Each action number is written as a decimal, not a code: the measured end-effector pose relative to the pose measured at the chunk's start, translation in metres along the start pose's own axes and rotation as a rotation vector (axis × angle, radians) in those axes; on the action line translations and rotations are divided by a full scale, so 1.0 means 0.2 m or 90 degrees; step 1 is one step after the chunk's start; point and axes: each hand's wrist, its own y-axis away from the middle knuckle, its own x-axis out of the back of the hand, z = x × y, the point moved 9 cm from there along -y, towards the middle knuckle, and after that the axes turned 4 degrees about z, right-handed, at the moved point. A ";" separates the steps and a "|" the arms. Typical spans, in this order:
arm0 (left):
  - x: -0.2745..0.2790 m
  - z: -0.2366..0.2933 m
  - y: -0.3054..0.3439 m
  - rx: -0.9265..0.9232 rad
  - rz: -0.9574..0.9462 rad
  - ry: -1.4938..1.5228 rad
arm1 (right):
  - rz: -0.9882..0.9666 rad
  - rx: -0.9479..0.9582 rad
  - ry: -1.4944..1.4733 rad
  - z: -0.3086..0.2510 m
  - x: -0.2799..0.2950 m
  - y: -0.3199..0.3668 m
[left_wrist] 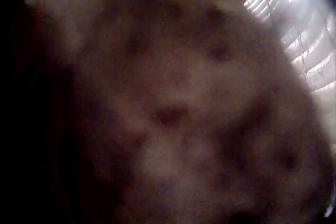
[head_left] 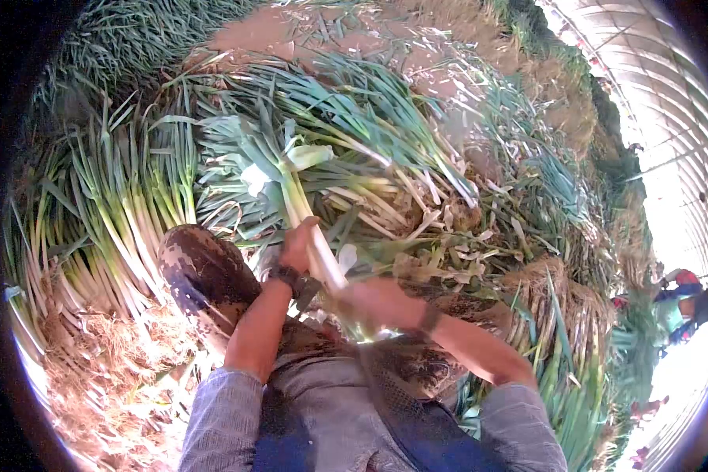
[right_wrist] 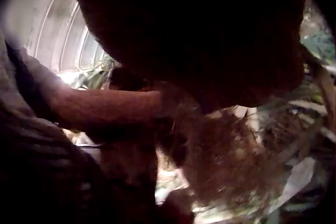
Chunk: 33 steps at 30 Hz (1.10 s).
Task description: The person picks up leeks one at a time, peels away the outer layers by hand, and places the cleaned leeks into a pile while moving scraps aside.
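In the head view the left hand [head_left: 297,245] grips a bundle of leeks [head_left: 293,191] around its pale stalks, with the leafy tops pointing up and away. The right hand [head_left: 379,304], blurred, is at the lower white end of the same bundle; how its fingers lie cannot be made out. A large dark blurred surface fills most of the left wrist view. In the right wrist view a forearm [right_wrist: 113,109] reaches across, and a brown mass of roots [right_wrist: 226,155] hangs under a dark shape.
Upright leeks [head_left: 126,204] stand in a row at left, above loose roots [head_left: 126,377]. More leeks [head_left: 370,110] lie ahead. A rooty pile [head_left: 566,315] is at right. Muddy knees [head_left: 204,271] flank the hands. Another person [head_left: 680,311] is at far right beneath a ribbed cover [head_left: 676,102].
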 end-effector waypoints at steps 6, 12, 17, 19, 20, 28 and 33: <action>-0.08 0.03 0.10 -0.040 -0.005 0.037 | -0.144 -0.111 -0.072 -0.32 0.31 0.28; -0.05 0.16 0.14 -0.111 0.031 -0.150 | -0.023 -0.068 -0.101 0.02 0.56 0.44; -0.26 0.20 0.49 -0.298 -0.167 -0.259 | 0.422 -0.085 0.105 0.32 0.91 0.06; -0.34 0.08 0.49 -0.269 -0.270 -0.330 | 0.484 -0.069 0.113 0.40 0.93 -0.12; -0.35 0.04 0.50 -0.225 -0.321 -0.297 | 0.498 -0.078 0.114 0.45 0.93 -0.19; -0.33 -0.22 0.46 -0.075 -0.316 -0.253 | 0.464 -0.461 0.125 1.06 1.15 0.49; -0.32 -0.31 0.43 0.057 -0.314 -0.243 | 0.514 -0.705 0.226 1.24 1.34 1.40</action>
